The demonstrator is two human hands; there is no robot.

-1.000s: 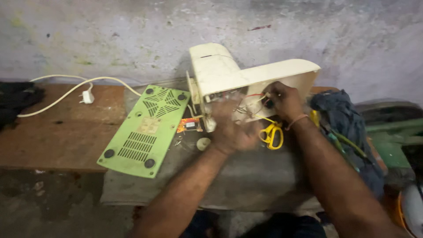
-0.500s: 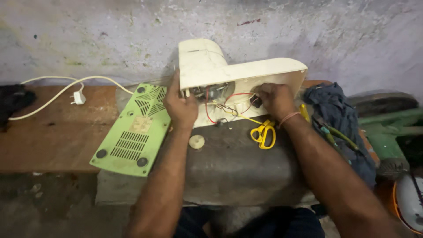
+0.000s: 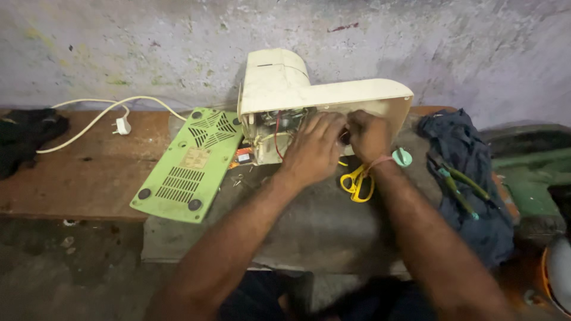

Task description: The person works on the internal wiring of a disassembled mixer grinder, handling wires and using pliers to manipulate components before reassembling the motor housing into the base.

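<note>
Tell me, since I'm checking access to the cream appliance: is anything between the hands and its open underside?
Nothing visible. The left hand and right hand are already at the open underside of the cream appliance, among its wires. The green cover lies off to the left.

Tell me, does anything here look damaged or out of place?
Yes. The cream appliance lies tipped over with its underside open and wires bare, both hands, left and right, inside. Its green base cover lies detached beside it.
</note>
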